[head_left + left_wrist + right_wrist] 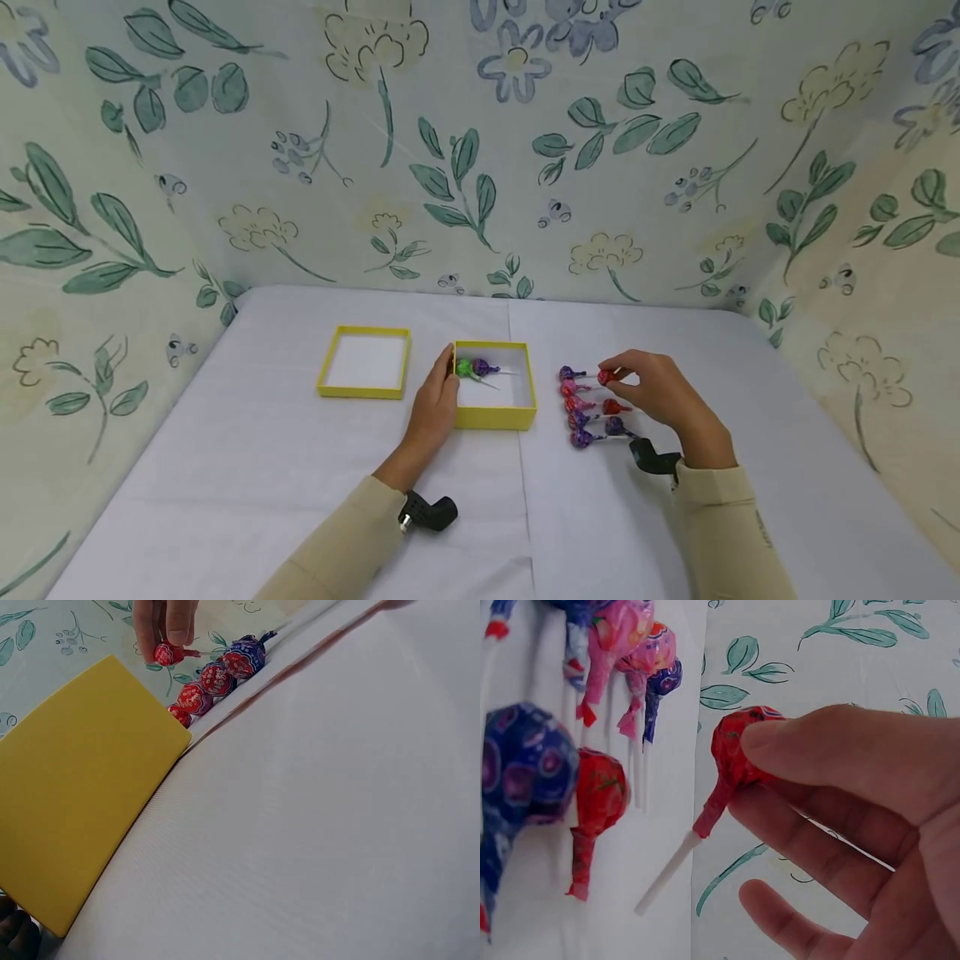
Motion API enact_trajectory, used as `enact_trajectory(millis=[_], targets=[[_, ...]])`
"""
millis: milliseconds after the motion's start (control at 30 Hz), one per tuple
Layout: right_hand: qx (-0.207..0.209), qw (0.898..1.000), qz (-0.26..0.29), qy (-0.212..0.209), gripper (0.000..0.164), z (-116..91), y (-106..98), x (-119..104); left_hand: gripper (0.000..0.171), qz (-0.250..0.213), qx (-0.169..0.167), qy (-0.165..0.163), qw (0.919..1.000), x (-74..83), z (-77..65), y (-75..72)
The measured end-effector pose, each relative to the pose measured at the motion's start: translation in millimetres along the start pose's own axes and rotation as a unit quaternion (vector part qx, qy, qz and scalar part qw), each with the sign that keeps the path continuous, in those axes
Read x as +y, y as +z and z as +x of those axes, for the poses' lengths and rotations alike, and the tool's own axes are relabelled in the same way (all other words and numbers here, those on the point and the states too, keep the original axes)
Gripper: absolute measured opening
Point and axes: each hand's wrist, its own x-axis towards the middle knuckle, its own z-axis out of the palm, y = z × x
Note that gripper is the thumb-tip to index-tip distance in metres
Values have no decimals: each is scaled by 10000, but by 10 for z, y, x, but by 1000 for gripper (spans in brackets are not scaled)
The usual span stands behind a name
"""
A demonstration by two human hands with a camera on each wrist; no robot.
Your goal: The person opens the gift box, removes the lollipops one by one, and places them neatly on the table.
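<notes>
Red lollipop [727, 757] pinched, apart from box edge [532, 379].

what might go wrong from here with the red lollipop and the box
The right hand pinches the red lollipop by its round head, so it might slip from the fingertips.

The other lollipops lie close together, so the hand could nudge them out of place.

The left hand touches the yellow box; a bump could shift the lollipops inside.
</notes>
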Motion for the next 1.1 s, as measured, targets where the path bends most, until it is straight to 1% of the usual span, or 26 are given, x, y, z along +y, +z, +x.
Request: enact_trajectory(millis=[100,267,400,500,600,833,1100], targets=[[-45,9999,-8,121,30,-5,13,40,53,23,-45,-33,10000,-8,0,6],[-45,9999,-4,113,30,-6,42,75,52,20,-8,39,10000,-12,-3,4],[-154,9998,12,152,29,-26,55,89,52,27,-44,-53,10000,-30,-13,19],[-171,9997,-2,177,28,-33,59,108,52,-4,-63,-53,10000,-40,-17,31],[-157,9997,-63,185,27,-21,72,134,52,-27,-63,-12,10000,-36,-18,29],[-288,9991,-73,298,27,32,134,153,52,46,-24,-74,10000,-25,-12,-7],[-353,9982,-145,456,28,52,122,162,52,-21,-48,34,10000,-47,16,2]])
